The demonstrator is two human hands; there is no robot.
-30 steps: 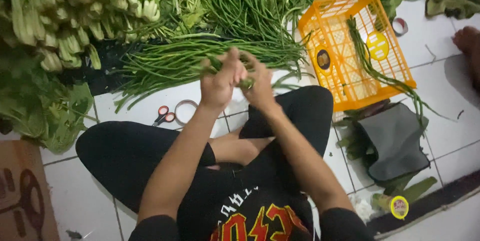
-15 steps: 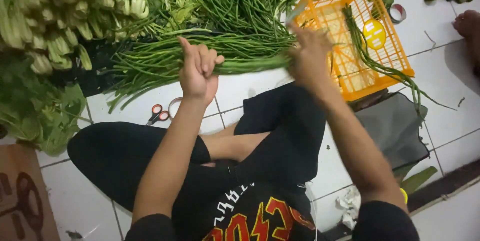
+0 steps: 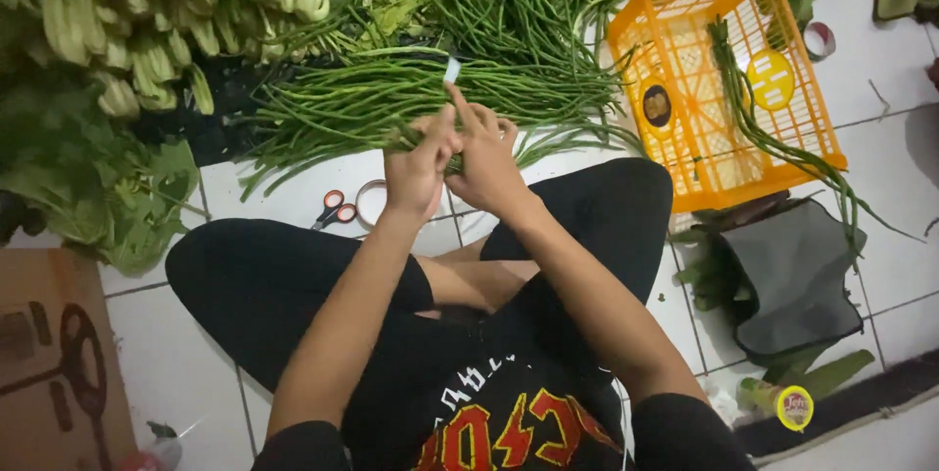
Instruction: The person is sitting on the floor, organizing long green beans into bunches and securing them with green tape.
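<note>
The person sits cross-legged on a white tiled floor (image 3: pixel 293 199). Both hands meet in front of the knees over a bundle of long beans (image 3: pixel 352 104), slender, smooth, green pods lying side by side on the tiles. The left hand (image 3: pixel 419 170) is closed around one end of the bundle. The right hand (image 3: pixel 486 160) presses against it, fingers curled over the same end, index finger raised; a small pale strip (image 3: pixel 452 69) stands up at its tip. Whether the right hand truly grips the pods I cannot tell.

Just beside the left wrist, on the floor, lie scissors (image 3: pixel 333 209) with orange handles and a roll of tape (image 3: pixel 371 201), round and flat. To the right stands an orange plastic crate (image 3: pixel 726 80) with lattice walls, a few long pods draped over its rim. Leafy greens (image 3: pixel 147 11) with pale, thick stalks are heaped at the far left. A brown cardboard sheet (image 3: pixel 59 354) lies at the near left.
</note>
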